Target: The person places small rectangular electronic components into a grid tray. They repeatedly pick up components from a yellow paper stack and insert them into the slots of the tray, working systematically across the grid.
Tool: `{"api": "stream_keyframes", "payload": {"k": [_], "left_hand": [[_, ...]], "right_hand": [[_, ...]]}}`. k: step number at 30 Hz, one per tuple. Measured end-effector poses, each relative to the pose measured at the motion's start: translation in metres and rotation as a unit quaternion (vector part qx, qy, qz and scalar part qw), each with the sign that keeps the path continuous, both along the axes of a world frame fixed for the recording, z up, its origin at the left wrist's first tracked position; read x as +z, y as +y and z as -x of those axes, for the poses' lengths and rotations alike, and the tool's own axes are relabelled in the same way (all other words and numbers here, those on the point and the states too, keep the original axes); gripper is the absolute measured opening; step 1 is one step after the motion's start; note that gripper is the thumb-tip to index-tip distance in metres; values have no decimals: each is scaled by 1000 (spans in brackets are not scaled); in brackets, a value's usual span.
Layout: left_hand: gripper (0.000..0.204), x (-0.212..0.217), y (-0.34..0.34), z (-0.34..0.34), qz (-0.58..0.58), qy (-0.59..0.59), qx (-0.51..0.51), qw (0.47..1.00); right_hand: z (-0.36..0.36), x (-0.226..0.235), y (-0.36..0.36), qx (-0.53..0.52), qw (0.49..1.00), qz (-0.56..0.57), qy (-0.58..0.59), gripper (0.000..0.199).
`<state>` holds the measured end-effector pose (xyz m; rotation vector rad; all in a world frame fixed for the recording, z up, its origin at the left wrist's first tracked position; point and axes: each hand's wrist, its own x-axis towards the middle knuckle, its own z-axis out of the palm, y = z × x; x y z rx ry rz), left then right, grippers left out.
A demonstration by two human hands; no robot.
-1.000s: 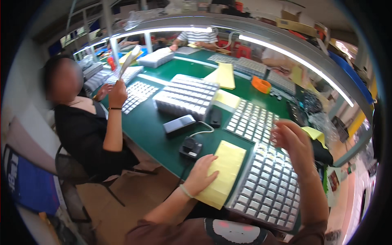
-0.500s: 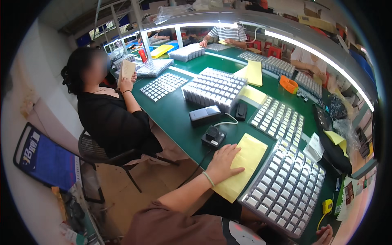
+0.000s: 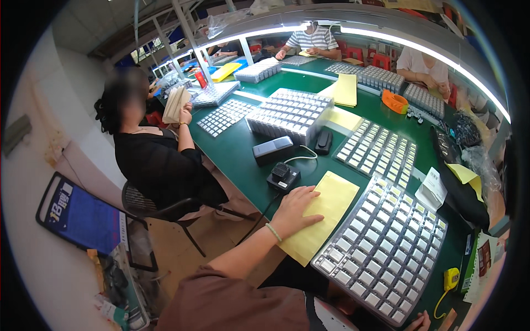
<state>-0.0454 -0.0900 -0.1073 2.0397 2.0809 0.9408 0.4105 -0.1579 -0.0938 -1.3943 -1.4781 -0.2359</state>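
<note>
My left hand (image 3: 295, 212) lies flat on a yellow paper sheet (image 3: 333, 203) at the table's near edge, fingers stretched and a pale bracelet on the wrist. Right of the sheet is a clear plastic tray (image 3: 381, 243) holding rows of small white square pieces, its near end sticking out past the table edge. Only some fingers of my right hand (image 3: 421, 322) show at the bottom edge, close to the tray's near right corner. The rest of that hand is out of the picture, so its grip cannot be made out.
Beyond the sheet stand a black cube-shaped device (image 3: 284, 176) with a cable, a grey box (image 3: 273, 149) and a stack of filled trays (image 3: 290, 116). A yellow tape measure (image 3: 451, 279) lies at right. Left, a seated person (image 3: 160, 160) holds a beige paper bundle (image 3: 176, 105).
My view has shifted slightly. The right hand's fingers have come left, closer to the tray's corner. The person at left has spread the paper bundle. My left hand stays on the yellow sheet.
</note>
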Motion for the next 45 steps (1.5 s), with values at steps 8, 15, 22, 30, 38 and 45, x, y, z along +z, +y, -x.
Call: {"api": "stream_keyframes", "payload": {"k": [8,15,22,30,38,45], "left_hand": [[73,18,2,-3,21,-124,-18,992],[70,16,26,5,32,-333,-7,942],[30,35,33,21,49,-536,-76,839],[28,56,35,7,-42,-515,-107,849],[27,83,4,-19,-117,-400,-110,902],[32,93,-10,-24,-157,-335,-123,921]], "right_hand": [[-1,0,1,3,1000,-8,-22,14],[0,0,2,28,999,3,-24,14],[-49,-19,-5,62,978,82,184,19],[58,156,70,341,939,49,21,13],[241,169,152,515,853,79,-33,25],[278,147,166,508,860,-30,-30,16]]}}
